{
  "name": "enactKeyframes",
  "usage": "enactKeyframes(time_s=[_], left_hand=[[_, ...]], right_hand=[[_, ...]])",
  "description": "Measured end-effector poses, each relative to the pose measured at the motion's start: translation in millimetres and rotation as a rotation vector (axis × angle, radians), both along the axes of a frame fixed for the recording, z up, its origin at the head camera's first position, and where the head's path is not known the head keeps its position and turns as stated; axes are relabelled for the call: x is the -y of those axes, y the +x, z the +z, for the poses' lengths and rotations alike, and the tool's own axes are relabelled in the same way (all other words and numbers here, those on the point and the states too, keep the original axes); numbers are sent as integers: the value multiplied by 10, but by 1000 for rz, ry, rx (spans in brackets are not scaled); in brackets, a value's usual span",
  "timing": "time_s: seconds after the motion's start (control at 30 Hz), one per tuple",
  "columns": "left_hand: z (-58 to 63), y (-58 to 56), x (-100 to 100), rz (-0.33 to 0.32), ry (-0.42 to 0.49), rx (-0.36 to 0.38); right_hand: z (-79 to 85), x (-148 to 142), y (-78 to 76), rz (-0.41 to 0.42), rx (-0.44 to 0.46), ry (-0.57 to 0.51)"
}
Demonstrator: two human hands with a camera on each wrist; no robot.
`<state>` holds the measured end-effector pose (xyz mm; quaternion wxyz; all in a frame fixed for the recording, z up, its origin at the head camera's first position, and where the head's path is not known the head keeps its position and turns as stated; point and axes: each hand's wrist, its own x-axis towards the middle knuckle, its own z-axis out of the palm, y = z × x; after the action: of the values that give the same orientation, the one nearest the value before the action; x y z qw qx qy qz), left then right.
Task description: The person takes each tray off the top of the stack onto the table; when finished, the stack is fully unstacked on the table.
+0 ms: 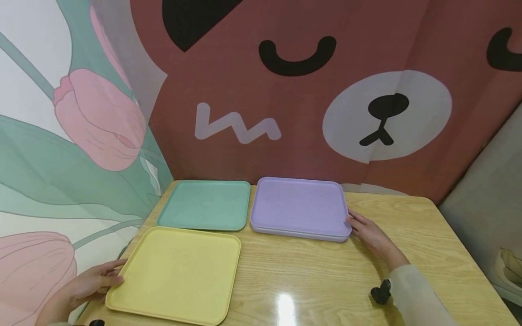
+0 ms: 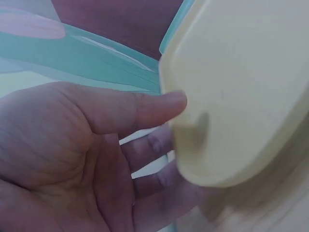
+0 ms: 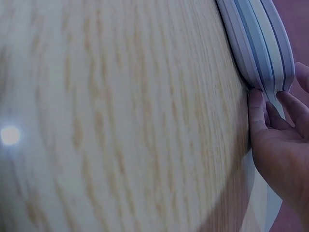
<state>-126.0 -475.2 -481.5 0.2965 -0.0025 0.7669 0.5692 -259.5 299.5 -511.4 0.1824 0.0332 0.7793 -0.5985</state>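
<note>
A yellow tray (image 1: 175,271) is at the near left of the table. My left hand (image 1: 91,280) holds it by its left edge. In the left wrist view the thumb (image 2: 164,104) lies over the rim of the tray (image 2: 241,96), and the other fingers reach under it, partly hidden. At the back middle, a purple tray (image 1: 299,206) tops a stack. My right hand (image 1: 373,233) touches the stack's right side near the front corner. The right wrist view shows several layered tray edges (image 3: 265,43) in different colours, with fingertips (image 3: 256,96) against them.
A green tray (image 1: 205,203) lies at the back left, behind the yellow one. All stand on a wooden table (image 1: 318,276). A printed cloth with a bear face (image 1: 228,158) hangs along the back edge, and a tulip-print cloth (image 1: 102,117) hangs at the left.
</note>
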Motion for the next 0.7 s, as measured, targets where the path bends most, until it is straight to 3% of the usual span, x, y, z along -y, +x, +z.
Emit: enactKeyframes(time_s=[0.23,0.4,0.57,0.7], left_hand=[[159,-19,-132,8,-221,-48],[302,-70,-300,61,-394,-140],[407,-161,-566,68,-410,-251],[420,-296,-867,13,-391,-312]], right_hand=[[2,2,9,-2,-3,2],[8,6,30,-3,-7,8],[5,15,21,-11,-5,0],[-1,17,7,-19,-2,-4]])
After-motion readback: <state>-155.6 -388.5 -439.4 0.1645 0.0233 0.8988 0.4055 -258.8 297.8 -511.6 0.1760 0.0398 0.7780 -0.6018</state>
